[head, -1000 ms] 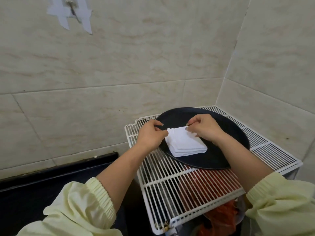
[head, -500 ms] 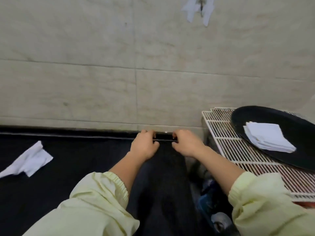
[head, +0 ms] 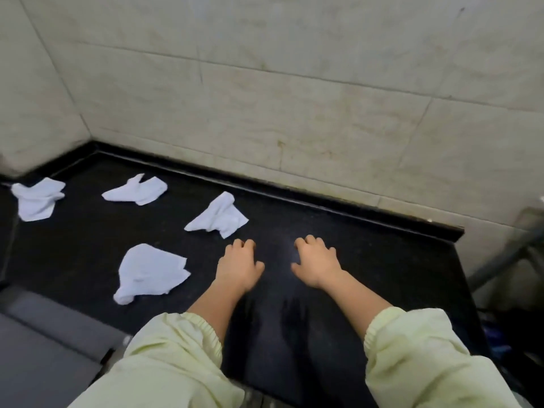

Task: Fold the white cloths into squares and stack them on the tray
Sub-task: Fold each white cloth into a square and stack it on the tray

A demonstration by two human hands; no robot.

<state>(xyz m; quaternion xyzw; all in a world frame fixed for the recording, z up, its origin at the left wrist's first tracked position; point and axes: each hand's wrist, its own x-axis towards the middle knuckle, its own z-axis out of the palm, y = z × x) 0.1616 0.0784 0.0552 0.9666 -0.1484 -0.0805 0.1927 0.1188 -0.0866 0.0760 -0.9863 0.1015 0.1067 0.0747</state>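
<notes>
Just beyond the left hand (head: 238, 266) fingers (head: 240, 244) (empty) lies a crumpled cloth (head: 219, 217)

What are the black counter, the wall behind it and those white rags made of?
The counter looks like polished dark stone, speckled and faintly reflecting the arms. The wall seems glazed beige tile with marble-like veining and grout lines. The rags look like soft white cotton cloth, crumpled and limp.

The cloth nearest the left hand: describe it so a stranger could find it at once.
Start at the black countertop below the tiled wall. Four crumpled white cloths lie on it, and this cloth lies farthest right, just beyond the left hand. Unlike the others, it bunches into a ridged triangle pointing toward the wall.
</notes>
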